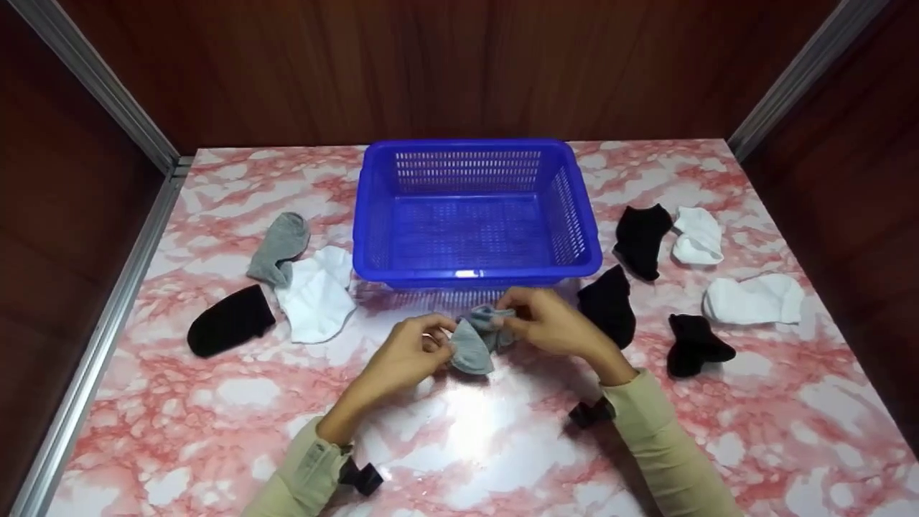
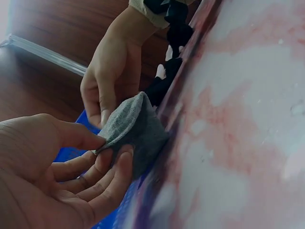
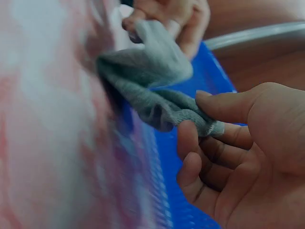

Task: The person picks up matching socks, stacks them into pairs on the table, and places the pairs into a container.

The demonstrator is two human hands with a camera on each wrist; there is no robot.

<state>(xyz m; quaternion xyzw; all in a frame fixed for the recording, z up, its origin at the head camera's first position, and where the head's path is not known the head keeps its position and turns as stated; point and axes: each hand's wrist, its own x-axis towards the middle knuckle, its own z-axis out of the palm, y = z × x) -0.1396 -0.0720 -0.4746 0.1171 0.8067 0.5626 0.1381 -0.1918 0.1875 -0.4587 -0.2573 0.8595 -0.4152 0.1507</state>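
Both hands hold one grey sock (image 1: 472,348) just above the table, in front of the blue basket. My left hand (image 1: 413,352) pinches one end of it between thumb and fingers. The left wrist view shows that end of the grey sock (image 2: 138,129) folded and standing open like a pocket. My right hand (image 1: 551,321) pinches the other end, where the cloth is bunched. In the right wrist view the grey sock (image 3: 147,102) bends sharply between the two hands, with the right thumb and fingers (image 3: 188,136) on its gathered edge.
A blue plastic basket (image 1: 477,274) stands behind the hands. On the left lie a grey sock (image 1: 280,248), a white sock (image 1: 316,298) and a black sock (image 1: 231,321). Several black and white socks lie to the right, among them a black sock (image 1: 609,305) near my right hand.
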